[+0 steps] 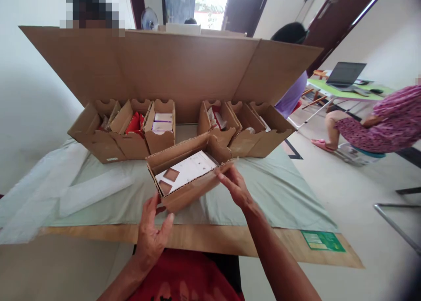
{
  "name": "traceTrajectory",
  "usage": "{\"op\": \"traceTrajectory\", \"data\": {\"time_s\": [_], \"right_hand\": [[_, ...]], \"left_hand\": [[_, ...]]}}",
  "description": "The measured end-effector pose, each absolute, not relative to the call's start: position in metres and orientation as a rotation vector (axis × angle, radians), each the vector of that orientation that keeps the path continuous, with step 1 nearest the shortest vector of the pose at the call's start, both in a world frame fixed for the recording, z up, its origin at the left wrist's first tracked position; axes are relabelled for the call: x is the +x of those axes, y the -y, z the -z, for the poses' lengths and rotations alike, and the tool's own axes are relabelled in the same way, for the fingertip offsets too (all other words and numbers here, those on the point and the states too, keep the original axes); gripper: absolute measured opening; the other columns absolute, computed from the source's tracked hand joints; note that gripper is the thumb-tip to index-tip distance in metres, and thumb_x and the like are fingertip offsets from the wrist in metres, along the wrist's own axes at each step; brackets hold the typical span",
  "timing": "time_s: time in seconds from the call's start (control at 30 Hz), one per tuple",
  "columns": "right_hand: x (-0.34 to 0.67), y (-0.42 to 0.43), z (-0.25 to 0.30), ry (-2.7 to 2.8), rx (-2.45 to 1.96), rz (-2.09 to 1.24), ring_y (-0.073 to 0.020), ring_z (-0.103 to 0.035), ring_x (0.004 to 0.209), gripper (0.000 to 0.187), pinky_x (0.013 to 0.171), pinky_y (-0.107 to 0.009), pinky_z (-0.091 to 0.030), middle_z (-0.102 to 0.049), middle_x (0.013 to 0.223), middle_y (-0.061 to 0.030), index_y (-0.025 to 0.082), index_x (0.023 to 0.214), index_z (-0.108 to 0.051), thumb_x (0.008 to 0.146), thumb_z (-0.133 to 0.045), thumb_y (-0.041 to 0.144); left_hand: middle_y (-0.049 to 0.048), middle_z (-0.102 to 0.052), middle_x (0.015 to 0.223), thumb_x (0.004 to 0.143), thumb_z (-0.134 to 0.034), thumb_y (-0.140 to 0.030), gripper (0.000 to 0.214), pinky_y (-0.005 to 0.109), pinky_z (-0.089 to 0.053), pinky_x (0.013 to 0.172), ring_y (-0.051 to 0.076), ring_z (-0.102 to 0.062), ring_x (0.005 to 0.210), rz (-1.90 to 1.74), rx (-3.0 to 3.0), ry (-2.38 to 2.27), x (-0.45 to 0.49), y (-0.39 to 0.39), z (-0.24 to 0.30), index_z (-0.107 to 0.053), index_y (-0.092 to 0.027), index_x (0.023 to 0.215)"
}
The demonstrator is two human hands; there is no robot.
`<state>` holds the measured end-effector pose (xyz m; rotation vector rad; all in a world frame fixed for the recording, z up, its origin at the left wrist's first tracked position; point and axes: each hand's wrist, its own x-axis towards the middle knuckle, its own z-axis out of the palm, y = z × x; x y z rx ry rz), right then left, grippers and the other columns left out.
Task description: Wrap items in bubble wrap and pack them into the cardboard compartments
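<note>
The left hand (151, 231) is open, fingers loosely spread, its fingertips touching the near left corner of a small open cardboard box (194, 193). The right hand (235, 187) pinches the box's right rim. The box sits tilted over the near middle of a pale green cloth (279, 191) on the wooden table (210, 242), a white card (187, 170) inside. Beyond it, open cardboard trays (121, 145) stand in a row before a tall cardboard flap (171, 69). Far right, a person (388, 121) sits near a laptop (345, 73)

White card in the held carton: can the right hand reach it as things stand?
Probably yes: the carton is open-topped, the white card lies uncovered, and the right hand holds the rim beside it.
</note>
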<state>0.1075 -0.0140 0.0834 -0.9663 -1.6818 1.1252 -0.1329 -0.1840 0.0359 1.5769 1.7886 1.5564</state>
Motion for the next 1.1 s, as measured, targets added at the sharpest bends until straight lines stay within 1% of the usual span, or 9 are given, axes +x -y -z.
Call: {"op": "traceTrajectory", "data": {"time_s": [0.13,0.27,0.43,0.6,0.73,0.83,0.9,0.97,1.1], "right_hand": [[0.090,-0.023,-0.081,1.714,-0.865,-1.233,-0.0295,-0.053,0.135,0.074,0.114,-0.047,-0.043,-0.058,0.146,-0.0118,0.023,0.138,-0.051,0.084,-0.065,0.071],[0.077,-0.040,-0.075,1.696,-0.793,-1.251,-0.0283,-0.051,0.139,0.075,0.117,-0.047,-0.040,-0.056,0.149,-0.0132,0.022,0.139,-0.048,0.084,-0.064,0.071],[0.091,-0.027,-0.069,1.645,-0.852,-1.201,-0.0286,-0.059,0.130,0.066,0.111,-0.047,-0.046,-0.063,0.141,-0.0116,0.024,0.135,-0.053,0.086,-0.066,0.066],[0.120,0.052,-0.045,1.498,-1.122,-0.783,-0.0311,-0.062,0.123,0.049,0.107,-0.051,-0.049,-0.065,0.132,-0.0132,0.023,0.133,-0.059,0.091,-0.069,0.047],[0.128,0.136,-0.016,1.485,-1.219,-0.532,-0.0336,-0.055,0.134,0.062,0.103,-0.051,-0.054,-0.053,0.149,-0.0155,0.025,0.151,-0.047,0.093,-0.068,0.031],[0.117,0.166,-0.010,1.631,-1.156,-0.463,-0.0331,-0.051,0.140,0.064,0.104,-0.051,-0.054,-0.045,0.158,-0.0136,0.029,0.154,-0.044,0.094,-0.063,0.022],[0.105,0.166,-0.015,1.736,-1.103,-0.489,-0.0333,-0.045,0.146,0.065,0.111,-0.055,-0.049,-0.041,0.161,-0.0124,0.030,0.156,-0.043,0.094,-0.060,0.020],[0.092,0.156,-0.023,1.816,-1.043,-0.538,-0.0332,-0.040,0.149,0.067,0.116,-0.056,-0.044,-0.036,0.164,-0.0115,0.030,0.157,-0.040,0.094,-0.059,0.019],[0.068,0.131,-0.034,1.892,-0.976,-0.642,-0.0308,-0.034,0.153,0.070,0.119,-0.051,-0.042,-0.025,0.169,-0.0093,0.030,0.159,-0.036,0.094,-0.058,0.018]], "left_hand": [[0.0149,-0.058,0.133,0.096,-0.058,-0.027,0.062,0.044,-0.060,0.093,0.026,-0.068,0.110,-1.525,1.742,-1.825,-0.119,0.187,-0.025,-0.039,-0.026,0.155],[0.0159,-0.054,0.140,0.096,-0.056,-0.023,0.065,0.048,-0.055,0.104,0.030,-0.059,0.128,-1.480,1.850,-1.840,-0.114,0.189,-0.022,-0.035,-0.027,0.158],[0.0156,-0.053,0.144,0.096,-0.057,-0.023,0.067,0.048,-0.054,0.106,0.030,-0.058,0.131,-1.477,1.828,-1.860,-0.115,0.186,-0.014,-0.033,-0.028,0.158],[0.0167,-0.059,0.143,0.096,-0.059,-0.029,0.063,0.049,-0.051,0.108,0.031,-0.059,0.132,-1.479,1.657,-1.837,-0.124,0.159,-0.009,-0.038,-0.022,0.155],[0.0175,-0.060,0.143,0.096,-0.060,-0.041,0.063,0.049,-0.053,0.105,0.033,-0.058,0.133,-1.445,1.490,-1.741,-0.129,0.112,-0.013,-0.042,-0.020,0.152],[0.0189,-0.049,0.155,0.096,-0.058,-0.046,0.069,0.052,-0.048,0.110,0.034,-0.051,0.141,-1.438,1.456,-1.703,-0.128,0.077,-0.015,-0.036,-0.020,0.156],[0.0193,-0.044,0.159,0.096,-0.056,-0.047,0.070,0.054,-0.044,0.114,0.034,-0.046,0.145,-1.416,1.436,-1.691,-0.123,0.062,-0.015,-0.035,-0.019,0.157],[0.0186,-0.047,0.157,0.097,-0.054,-0.048,0.065,0.054,-0.042,0.116,0.033,-0.046,0.144,-1.398,1.407,-1.660,-0.118,0.057,-0.016,-0.040,-0.019,0.154],[0.0145,-0.053,0.152,0.102,-0.047,-0.047,0.053,0.052,-0.038,0.119,0.030,-0.048,0.142,-1.380,1.452,-1.490,-0.110,0.074,-0.018,-0.050,-0.021,0.148]]}}
